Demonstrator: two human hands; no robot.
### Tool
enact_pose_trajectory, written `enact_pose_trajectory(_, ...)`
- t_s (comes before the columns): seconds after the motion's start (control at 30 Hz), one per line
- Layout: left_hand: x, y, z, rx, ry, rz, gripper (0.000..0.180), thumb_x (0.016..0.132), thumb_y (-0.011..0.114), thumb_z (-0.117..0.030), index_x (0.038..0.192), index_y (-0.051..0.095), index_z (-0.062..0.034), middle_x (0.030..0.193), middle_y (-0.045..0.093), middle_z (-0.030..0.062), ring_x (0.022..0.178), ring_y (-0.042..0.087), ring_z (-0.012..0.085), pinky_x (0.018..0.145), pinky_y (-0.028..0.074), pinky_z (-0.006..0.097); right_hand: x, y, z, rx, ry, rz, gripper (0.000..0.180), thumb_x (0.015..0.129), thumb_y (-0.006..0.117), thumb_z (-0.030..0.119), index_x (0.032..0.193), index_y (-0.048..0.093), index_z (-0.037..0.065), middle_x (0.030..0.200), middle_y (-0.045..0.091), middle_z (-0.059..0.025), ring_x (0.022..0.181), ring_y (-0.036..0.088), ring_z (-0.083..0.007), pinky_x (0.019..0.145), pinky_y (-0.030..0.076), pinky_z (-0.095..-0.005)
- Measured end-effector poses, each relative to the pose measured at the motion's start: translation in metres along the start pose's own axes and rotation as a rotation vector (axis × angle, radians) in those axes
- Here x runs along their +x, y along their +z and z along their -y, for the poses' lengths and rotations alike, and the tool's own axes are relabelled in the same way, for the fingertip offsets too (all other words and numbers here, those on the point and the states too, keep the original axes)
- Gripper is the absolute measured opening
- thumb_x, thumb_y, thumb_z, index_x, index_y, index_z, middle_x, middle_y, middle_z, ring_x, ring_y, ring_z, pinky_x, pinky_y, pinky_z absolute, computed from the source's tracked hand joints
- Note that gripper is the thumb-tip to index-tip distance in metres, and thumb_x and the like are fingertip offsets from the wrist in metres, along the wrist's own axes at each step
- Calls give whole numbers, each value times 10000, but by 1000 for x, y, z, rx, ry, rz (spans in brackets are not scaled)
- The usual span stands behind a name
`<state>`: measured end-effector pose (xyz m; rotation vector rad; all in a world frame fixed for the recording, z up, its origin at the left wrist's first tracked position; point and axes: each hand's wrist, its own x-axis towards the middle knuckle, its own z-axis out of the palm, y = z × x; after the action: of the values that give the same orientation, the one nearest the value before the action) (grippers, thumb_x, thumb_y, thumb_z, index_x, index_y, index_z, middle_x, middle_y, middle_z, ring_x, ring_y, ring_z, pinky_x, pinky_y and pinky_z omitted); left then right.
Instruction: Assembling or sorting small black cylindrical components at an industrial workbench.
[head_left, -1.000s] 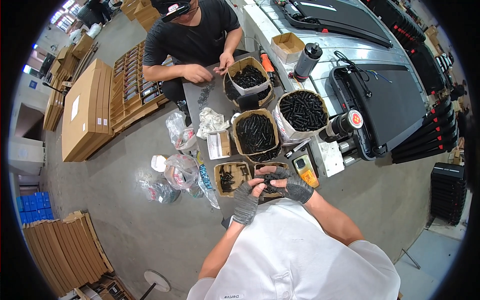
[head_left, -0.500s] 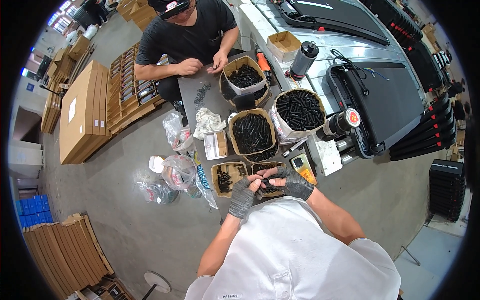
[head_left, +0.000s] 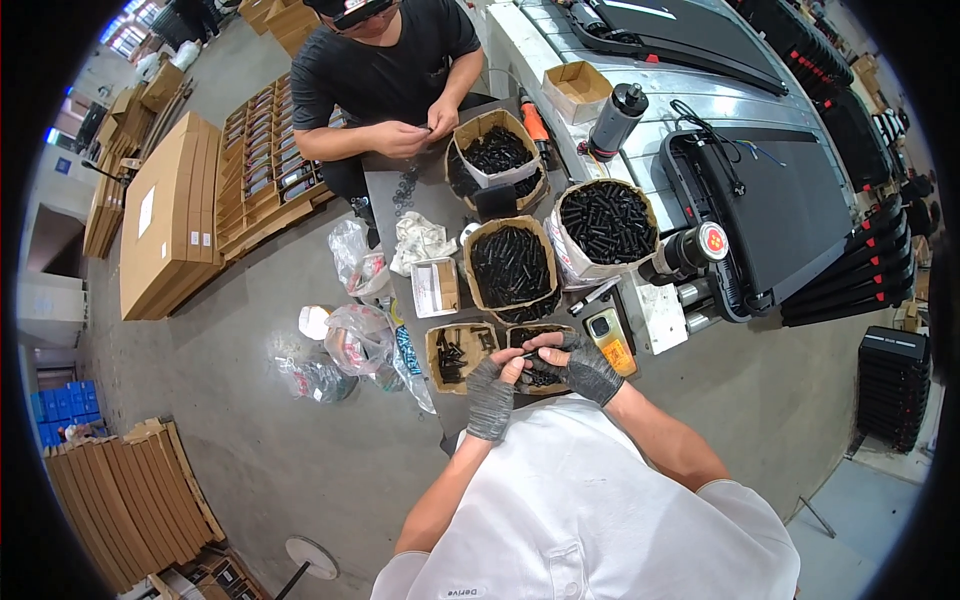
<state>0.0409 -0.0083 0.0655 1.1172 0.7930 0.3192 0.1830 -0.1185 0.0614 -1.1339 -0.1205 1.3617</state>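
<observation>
My left hand (head_left: pixel 493 396) and my right hand (head_left: pixel 590 370), both in grey fingerless gloves, meet at the table's near end. Their fingertips pinch a small dark rod-like part (head_left: pixel 530 355); its exact kind is too small to make out. Just beneath them is a cardboard box (head_left: pixel 512 333) of small black parts, largely hidden by my hands. To its left, a shallower box (head_left: pixel 433 368) holds fewer black bolt-like pieces. Beyond stand a carton (head_left: pixel 468 262) heaped with slim black parts and a bag-lined carton (head_left: pixel 570 262) full of short black cylindrical pieces.
Across the table a co-worker's hands (head_left: pixel 425 135) handle a small piece beside another filled carton (head_left: pixel 480 178). A phone (head_left: pixel 607 335) lies right of my hands. A white rag (head_left: pixel 420 243), a small white box (head_left: pixel 432 290) and an orange-handled tool (head_left: pixel 534 122) are on the table.
My fingers have shifted slightly around the small part, which shows more plainly between them. The co-worker's hands have come together. The whole view has moved a little.
</observation>
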Motion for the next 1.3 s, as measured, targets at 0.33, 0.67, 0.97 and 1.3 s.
enact_pose_trajectory(0.33,-1,4,-3,71,81,-61,223,907,638,-161,1057,653,5,885,707,86,803,631,122,735,499,260,3,2,-3,23,-45,-63,255,923,575,79,1153,609,-24,1124,644,-107,993,636,-180,899,513,-288)
enact_pose_trajectory(0.67,3,-4,-10,44,-13,-5,246,902,641,-178,1071,658,0,864,704,79,764,623,124,721,492,259,-3,0,6,-20,23,-51,296,924,602,131,1181,596,-15,1070,652,-85,968,625,-142,875,511,-252)
enact_pose_trajectory(0.97,3,-7,0,-131,-167,11,246,914,631,-201,1060,660,-6,852,690,67,728,608,113,683,490,247,2,-4,-2,75,82,-44,267,915,620,130,1142,605,-12,997,650,-75,922,620,-146,856,512,-250)
enact_pose_trajectory(1.3,3,-13,13,-86,-101,8,218,906,641,-195,1039,667,-24,835,687,60,710,604,113,658,493,245,6,-3,-11,10,-31,-173,262,899,638,100,1143,596,14,1013,635,-94,947,610,-156,839,516,-270)
